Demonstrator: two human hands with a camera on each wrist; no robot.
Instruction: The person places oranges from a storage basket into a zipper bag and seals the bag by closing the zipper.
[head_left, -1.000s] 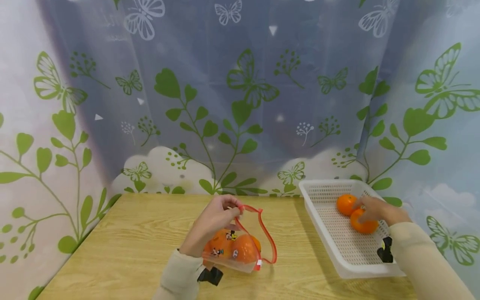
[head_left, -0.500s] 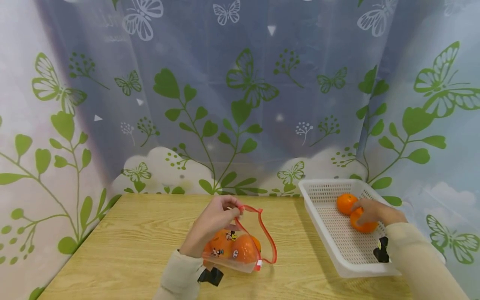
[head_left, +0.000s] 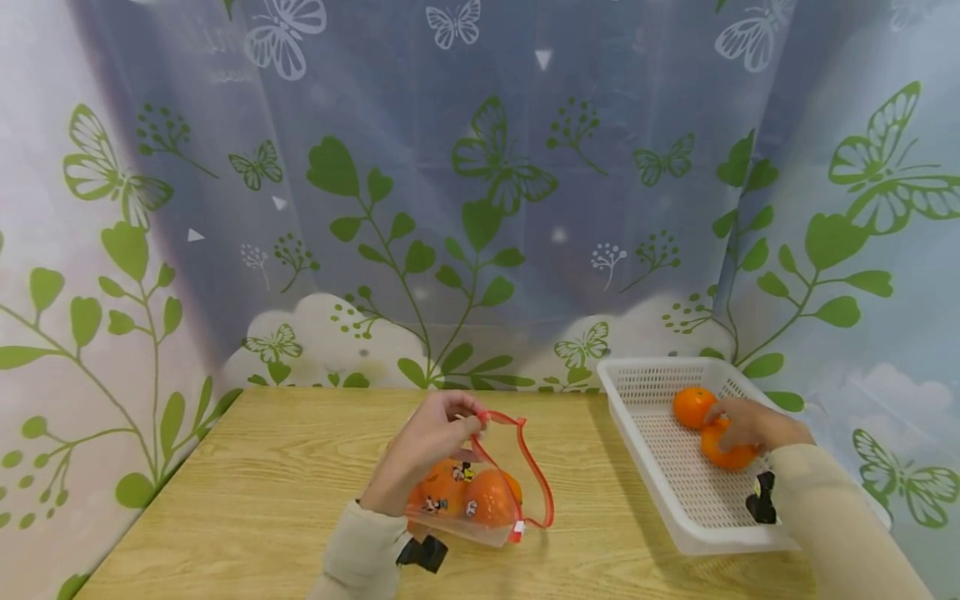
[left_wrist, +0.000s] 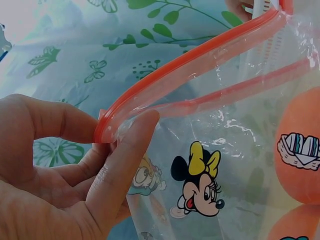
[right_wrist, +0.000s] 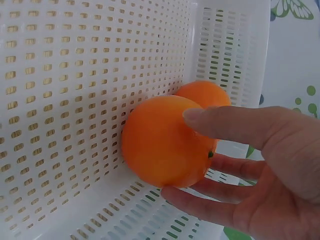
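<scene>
A printed cloth (head_left: 405,117) fills the upper part of the head view, and below it there is the table (head_left: 262,467). At lower right of this frame stands the basket (head_left: 654,487). The bag (head_left: 461,527), with oranges (left_wrist: 295,185) inside, is at lower centre; the left hand (head_left: 427,442) pinches its red edge (left_wrist: 200,54) between thumb and finger. The right hand (head_left: 753,421) reaches into the basket, thumb and fingers closed around one orange (right_wrist: 162,140); a second orange (head_left: 692,407) lies just beside, more to upper left.
</scene>
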